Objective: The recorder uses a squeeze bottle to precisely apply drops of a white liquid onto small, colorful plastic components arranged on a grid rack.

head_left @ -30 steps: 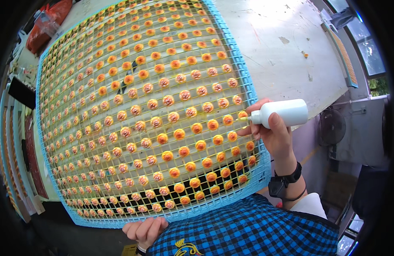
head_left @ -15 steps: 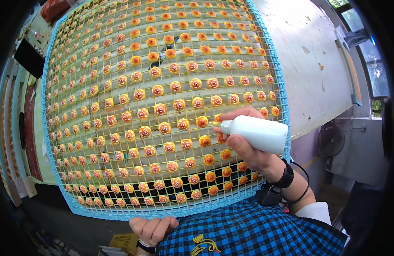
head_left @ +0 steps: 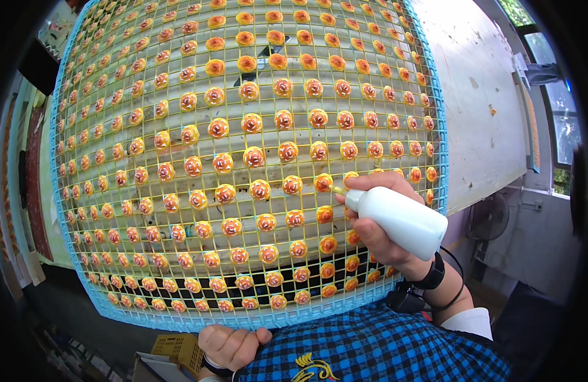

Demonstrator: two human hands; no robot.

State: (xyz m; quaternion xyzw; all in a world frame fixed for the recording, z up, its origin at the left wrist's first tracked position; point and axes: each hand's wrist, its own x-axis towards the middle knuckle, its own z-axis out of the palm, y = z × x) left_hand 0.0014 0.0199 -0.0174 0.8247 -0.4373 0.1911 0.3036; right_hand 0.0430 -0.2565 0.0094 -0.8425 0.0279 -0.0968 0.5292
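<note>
My right hand is wrapped round a white squeeze bottle, tilted with its narrow yellowish nozzle pointing left. The nozzle tip is at the right side of an orange-yellow rosette piece, on or just above it. Rows of such rosettes lie on a yellow wire-mesh rack with a light-blue woven rim. Those left of the nozzle carry white petal strokes; several right of it and in the far rows are plain orange. My left hand is closed, fingers curled, against the rack's near rim; what it grips is hidden.
Under the rack and to its right spreads a pale, stained worktable. A grey fan stands beyond it at the right. A yellow plastic crate sits low at the left. A blue-and-black checked apron covers my front.
The rack looks larger and nearer as the view shifts. My right hand and the bottle appear slightly further right and lower, with the nozzle still at the same rosette. My left hand stays closed.
</note>
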